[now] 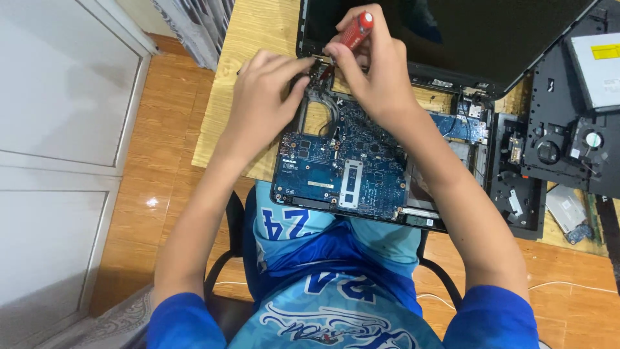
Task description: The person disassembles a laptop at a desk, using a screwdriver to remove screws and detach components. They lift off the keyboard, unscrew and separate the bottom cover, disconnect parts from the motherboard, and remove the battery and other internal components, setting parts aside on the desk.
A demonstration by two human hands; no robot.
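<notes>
An opened laptop lies on the wooden table [258,39], its blue motherboard [342,168] exposed and its dark screen [452,32] tilted back. My right hand [374,71] grips a red-handled screwdriver [356,30], its tip pointing down at the upper left corner of the board near the hinge. My left hand [265,97] rests on that same corner, fingers pressing beside the screwdriver tip. The spot under the tip is hidden by my fingers.
A black laptop bottom cover [516,194] and a black panel with a small fan [575,142] lie at the right. A silver optical drive [600,64] sits at the far right. White cabinet doors [58,129] stand left; the laptop overhangs the table's near edge above my lap.
</notes>
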